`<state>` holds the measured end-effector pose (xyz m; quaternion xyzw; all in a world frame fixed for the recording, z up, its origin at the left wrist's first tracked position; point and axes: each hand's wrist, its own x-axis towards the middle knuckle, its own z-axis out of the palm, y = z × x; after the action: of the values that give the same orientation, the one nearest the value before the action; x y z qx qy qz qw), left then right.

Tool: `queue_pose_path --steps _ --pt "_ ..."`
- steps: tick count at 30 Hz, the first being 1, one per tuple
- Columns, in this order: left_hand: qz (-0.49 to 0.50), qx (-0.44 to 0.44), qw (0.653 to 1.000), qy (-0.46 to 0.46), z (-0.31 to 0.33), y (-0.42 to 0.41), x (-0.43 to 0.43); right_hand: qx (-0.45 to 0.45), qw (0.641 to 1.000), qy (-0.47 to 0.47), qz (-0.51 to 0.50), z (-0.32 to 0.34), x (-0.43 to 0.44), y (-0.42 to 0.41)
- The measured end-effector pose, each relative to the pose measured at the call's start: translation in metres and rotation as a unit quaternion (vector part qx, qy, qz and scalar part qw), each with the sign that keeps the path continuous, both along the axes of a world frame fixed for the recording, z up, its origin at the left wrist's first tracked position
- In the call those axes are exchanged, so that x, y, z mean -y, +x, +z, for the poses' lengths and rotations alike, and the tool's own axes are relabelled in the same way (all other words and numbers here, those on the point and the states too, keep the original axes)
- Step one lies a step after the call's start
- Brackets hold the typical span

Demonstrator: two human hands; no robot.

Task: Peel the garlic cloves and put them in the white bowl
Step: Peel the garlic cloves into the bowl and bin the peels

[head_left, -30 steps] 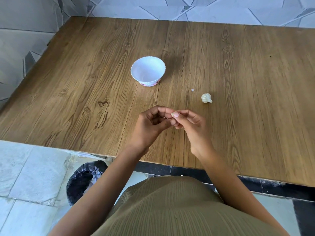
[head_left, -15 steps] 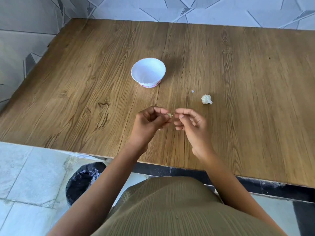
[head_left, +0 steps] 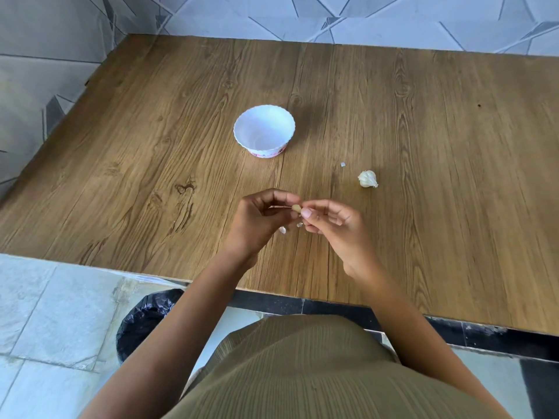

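White scalloped bowl, pale clove pinched

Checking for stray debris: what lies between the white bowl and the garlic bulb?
One tiny white scrap of peel, nearer the garlic bulb than the white bowl; otherwise bare table, in the head view.

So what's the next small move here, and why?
Probably draw the right hand away to strip skin off the garlic clove. The left hand pinches the clove, the right pinches its tip, only small skin scraps lie on the table below, and the white bowl looks empty.
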<state>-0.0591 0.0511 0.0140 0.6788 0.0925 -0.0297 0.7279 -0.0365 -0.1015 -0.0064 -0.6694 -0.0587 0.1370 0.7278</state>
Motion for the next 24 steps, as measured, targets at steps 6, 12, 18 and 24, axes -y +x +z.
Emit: queue_pose_path --steps 6,12,18,24 --pt "-0.013 -0.005 1.0 -0.003 0.003 0.002 -0.003 0.029 0.999 -0.019 0.001 -0.001 0.001 0.001" --pt "-0.049 -0.038 0.998 -0.031 0.002 0.002 -0.004 0.096 0.993 -0.064 0.006 0.001 0.002 0.001" --pt "-0.069 -0.001 0.997 0.035 0.004 0.002 -0.007 0.113 0.988 -0.102 0.027 0.006 0.01 0.003" --pt "-0.095 0.055 0.987 0.114 0.009 0.004 -0.007 0.138 0.977 -0.156 0.03 0.005 0.01 0.005"
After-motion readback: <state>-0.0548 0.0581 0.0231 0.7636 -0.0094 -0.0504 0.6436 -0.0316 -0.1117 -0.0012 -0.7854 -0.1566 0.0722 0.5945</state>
